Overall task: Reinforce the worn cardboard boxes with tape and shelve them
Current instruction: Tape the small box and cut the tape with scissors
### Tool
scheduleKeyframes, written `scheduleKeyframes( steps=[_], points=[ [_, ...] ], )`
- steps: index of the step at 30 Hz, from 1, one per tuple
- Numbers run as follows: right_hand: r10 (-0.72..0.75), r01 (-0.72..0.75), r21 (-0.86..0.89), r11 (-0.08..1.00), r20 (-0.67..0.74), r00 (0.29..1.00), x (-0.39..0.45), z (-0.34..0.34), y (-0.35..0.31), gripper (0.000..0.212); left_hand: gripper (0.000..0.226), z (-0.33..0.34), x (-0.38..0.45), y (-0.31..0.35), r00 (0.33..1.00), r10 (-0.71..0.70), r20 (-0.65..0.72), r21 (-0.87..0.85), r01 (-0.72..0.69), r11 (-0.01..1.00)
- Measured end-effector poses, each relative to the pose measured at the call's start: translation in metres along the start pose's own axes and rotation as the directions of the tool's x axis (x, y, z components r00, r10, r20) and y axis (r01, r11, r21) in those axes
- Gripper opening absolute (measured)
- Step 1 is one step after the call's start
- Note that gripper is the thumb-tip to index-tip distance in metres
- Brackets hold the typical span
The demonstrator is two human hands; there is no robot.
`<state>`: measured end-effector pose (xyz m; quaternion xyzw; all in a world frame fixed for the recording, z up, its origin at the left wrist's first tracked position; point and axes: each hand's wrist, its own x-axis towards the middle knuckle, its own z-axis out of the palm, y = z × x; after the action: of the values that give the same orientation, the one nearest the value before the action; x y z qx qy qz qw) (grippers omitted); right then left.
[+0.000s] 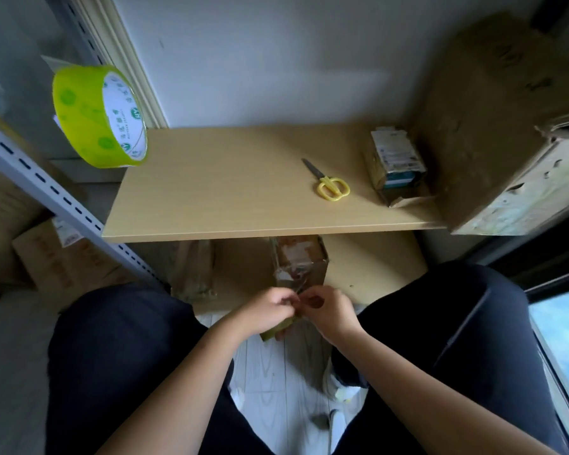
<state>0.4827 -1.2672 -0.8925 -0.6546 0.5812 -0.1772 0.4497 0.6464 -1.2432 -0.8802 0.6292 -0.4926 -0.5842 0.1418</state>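
A small box point(301, 267), judged light and soft-walled, is worked at 6 o'clock: left hand point(270, 307) and right hand point(329, 310) pinch crinkled tape point(296, 284); firmer edges are advised for a grip.

wooden tabletop point(211, 192) | white wall point(276, 60) | pale plank floor point(276, 372)

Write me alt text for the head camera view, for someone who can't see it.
Seen from above, a seated person's left hand and right hand pinch something small in front of a taped cardboard box below a wooden shelf. Yellow scissors lie on the shelf; a green tape roll sits upper left.
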Motion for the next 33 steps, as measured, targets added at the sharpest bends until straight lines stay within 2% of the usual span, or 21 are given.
scheduleKeyframes(
  steps=[6,9,11,13,15,21,23,28,33],
  points=[
    [-0.04,0.035,-0.122,0.992,-0.041,0.998,-0.001,-0.011,-0.003,0.005,0.027,0.007,0.002,-0.006,0.997,-0.018,-0.07,-0.07,0.013,0.997],
    [-0.066,0.04,-0.212,0.976,-0.116,0.991,0.003,-0.017,-0.005,0.017,0.02,0.004,0.006,-0.009,0.99,-0.064,-0.129,0.016,0.066,0.998],
    [-0.078,0.053,-0.183,0.982,-0.131,0.988,0.007,-0.019,-0.006,0.014,0.02,-0.002,0.006,-0.008,0.989,-0.071,-0.129,0.001,0.072,0.997],
    [-0.097,0.088,-0.114,0.99,-0.073,0.993,0.007,-0.017,-0.007,0.007,0.019,-0.006,0.006,-0.003,0.991,-0.04,-0.126,-0.047,0.034,0.998],
    [-0.097,0.096,-0.054,0.994,-0.01,0.995,0.005,-0.013,-0.007,0.016,0.018,-0.006,0.005,0.002,0.991,-0.001,-0.132,-0.079,-0.01,0.997],
    [-0.027,0.028,0.015,1.0,-0.029,0.999,0.006,-0.013,-0.003,0.015,0.029,0.0,0.004,-0.001,0.995,0.043,-0.091,-0.061,-0.049,0.997],
    [-0.038,0.037,-0.02,0.999,-0.072,0.997,0.004,-0.012,-0.004,0.008,0.031,0.003,0.005,0.0,0.995,0.036,-0.088,-0.052,-0.041,0.998],
    [-0.102,0.082,-0.183,0.98,-0.103,0.989,-0.004,-0.013,-0.013,0.003,0.016,0.007,0.007,0.002,0.994,0.018,-0.112,-0.101,-0.029,0.994],
    [-0.29,0.245,-0.312,0.918,-0.108,0.951,0.001,-0.036,-0.042,0.008,0.018,0.005,-0.001,0.024,0.962,0.047,-0.269,-0.24,-0.114,0.964]
  ],
)
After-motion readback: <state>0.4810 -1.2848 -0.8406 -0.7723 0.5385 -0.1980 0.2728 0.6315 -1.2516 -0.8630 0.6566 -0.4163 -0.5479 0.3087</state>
